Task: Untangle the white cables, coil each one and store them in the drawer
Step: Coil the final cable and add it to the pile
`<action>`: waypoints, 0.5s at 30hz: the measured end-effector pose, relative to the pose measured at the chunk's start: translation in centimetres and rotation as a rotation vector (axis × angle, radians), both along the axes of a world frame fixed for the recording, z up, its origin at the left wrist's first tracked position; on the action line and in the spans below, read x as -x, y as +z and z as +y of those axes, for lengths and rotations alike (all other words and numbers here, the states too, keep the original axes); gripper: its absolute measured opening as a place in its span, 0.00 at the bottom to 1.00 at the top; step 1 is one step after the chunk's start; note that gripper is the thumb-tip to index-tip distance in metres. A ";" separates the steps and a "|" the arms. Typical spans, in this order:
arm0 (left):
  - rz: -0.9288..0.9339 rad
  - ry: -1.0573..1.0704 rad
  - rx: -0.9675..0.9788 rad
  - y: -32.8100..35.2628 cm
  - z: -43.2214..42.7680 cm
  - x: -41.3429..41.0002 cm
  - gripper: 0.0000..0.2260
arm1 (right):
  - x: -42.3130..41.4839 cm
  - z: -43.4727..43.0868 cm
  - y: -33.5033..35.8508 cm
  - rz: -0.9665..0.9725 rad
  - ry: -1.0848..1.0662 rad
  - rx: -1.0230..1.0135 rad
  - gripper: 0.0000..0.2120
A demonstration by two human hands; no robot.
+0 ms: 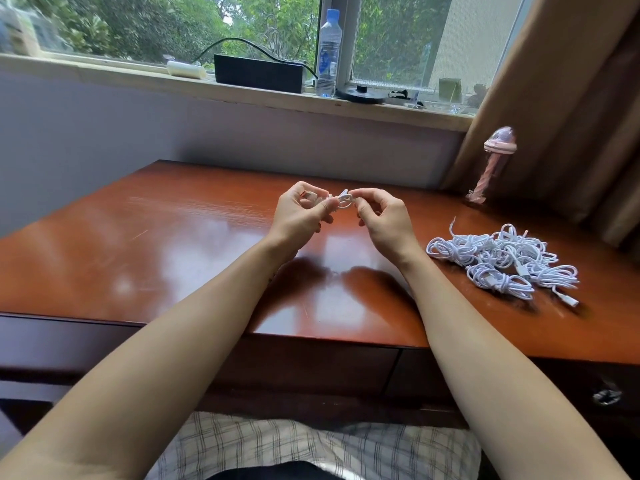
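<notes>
While both hands work in the middle of the frame: the left hand (301, 211) pinches a small white cable (343, 200) with thumb and curled fingers, and the right hand (384, 220) pinches the same cable from the other side. They hold it up above the desk (173, 237).
Cable in the hands: only a short loop shows between the fingertips and the rest is covered. It cannot be told whether it is being untangled or wound.
Heap: at the right of the frame, on the desk and well apart from the hands, many white cables lie in a heap (502, 261) of loops that cross one another. One plug (569, 301) sticks out at its lower edge.
Drawers: in the lower part of the frame, under the desk edge, the drawer fronts (311, 365) are closed. A metal handle (606, 394) shows at the lower right, and no cable is seen stored.
Done so far: probably very little, with one cable separated and in work.
Left to do: it seems nearly all, namely to finish this coil, free and coil each cable of the heap, open a drawer and put them inside.
</notes>
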State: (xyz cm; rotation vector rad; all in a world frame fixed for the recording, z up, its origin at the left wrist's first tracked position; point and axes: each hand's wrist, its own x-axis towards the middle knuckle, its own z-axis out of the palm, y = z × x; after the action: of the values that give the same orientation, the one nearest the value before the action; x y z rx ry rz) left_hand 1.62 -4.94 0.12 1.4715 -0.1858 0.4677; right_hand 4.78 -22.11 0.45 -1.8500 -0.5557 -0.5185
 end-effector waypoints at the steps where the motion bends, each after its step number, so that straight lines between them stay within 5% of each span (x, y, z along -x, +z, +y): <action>1: -0.004 -0.004 -0.020 0.0 0.0 0.1 0.11 | 0.0 0.0 0.0 0.019 0.016 -0.013 0.07; 9: -0.035 -0.007 -0.175 -0.7 -0.2 -0.3 0.13 | 0.3 -0.2 0.4 0.125 0.090 -0.148 0.10; 15: -0.064 0.062 -0.347 -1.3 -0.5 -0.8 0.10 | -0.2 -0.9 0.7 0.146 0.050 -0.023 0.12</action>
State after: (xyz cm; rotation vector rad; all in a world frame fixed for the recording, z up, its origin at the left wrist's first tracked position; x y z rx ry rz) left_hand 2.45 -5.40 -1.15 1.8068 -0.2834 0.5525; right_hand 4.96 -23.05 1.16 -1.8308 -0.4948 -0.3522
